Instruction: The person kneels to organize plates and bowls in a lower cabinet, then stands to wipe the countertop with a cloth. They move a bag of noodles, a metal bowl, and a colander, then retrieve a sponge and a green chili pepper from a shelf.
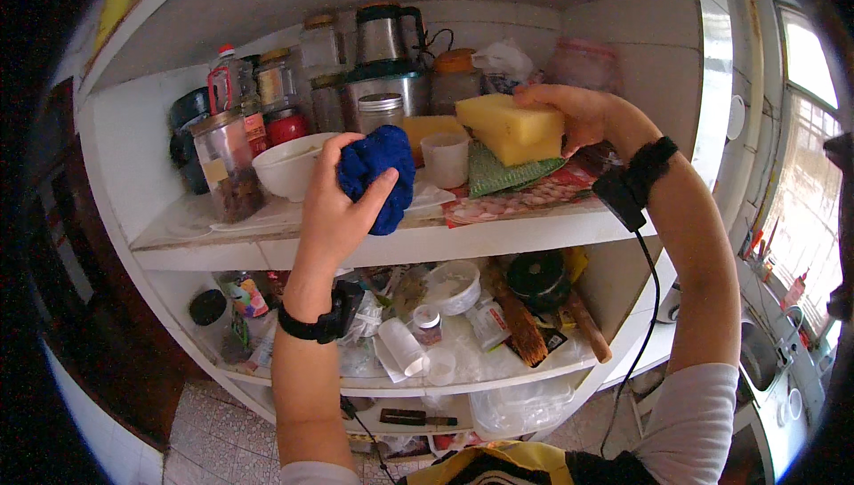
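Note:
My left hand (343, 201) grips a bunched blue cloth (378, 174) in front of the upper shelf, just right of a white bowl (287, 168). With my right hand (580, 114) I hold a yellow sponge block (510, 128) by its right side, above a green mesh scouring cloth (510, 171). Another yellow sponge (427, 131) lies behind a translucent plastic cup (445, 160), left of the held block. Red patterned paper (534, 195) covers part of the shelf under the green cloth. Some fingertips of my right hand are hidden behind the sponge.
A lidded glass jar (227, 174) stands near the front left edge of the upper shelf (400, 245). Behind are a steel food grinder (387, 51), several jars and an orange-lidded container (457, 78). The lower shelf holds a white bowl (454, 288), a paper roll (402, 347) and a brush (524, 331).

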A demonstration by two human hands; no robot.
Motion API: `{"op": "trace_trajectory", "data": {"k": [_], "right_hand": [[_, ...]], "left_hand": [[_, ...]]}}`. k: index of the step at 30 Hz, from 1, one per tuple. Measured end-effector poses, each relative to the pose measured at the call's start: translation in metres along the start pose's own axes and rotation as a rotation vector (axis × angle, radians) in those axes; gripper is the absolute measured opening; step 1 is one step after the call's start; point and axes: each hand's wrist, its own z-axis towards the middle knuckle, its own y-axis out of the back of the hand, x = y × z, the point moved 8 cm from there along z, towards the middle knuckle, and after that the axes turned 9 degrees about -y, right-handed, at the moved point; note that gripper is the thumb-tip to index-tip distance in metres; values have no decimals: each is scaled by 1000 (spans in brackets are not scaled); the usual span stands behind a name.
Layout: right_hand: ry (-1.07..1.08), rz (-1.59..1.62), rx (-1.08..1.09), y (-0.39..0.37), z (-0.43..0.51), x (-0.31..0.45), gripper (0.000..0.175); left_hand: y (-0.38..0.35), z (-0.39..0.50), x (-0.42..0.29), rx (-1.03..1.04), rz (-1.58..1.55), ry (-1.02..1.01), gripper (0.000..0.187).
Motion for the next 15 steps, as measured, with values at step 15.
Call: {"op": "trace_trajectory", "data": {"k": [15], "right_hand": [[237, 351, 313, -40, -17, 21, 42]], "left_hand": [[5, 2, -9, -16, 161, -125, 54]]}}
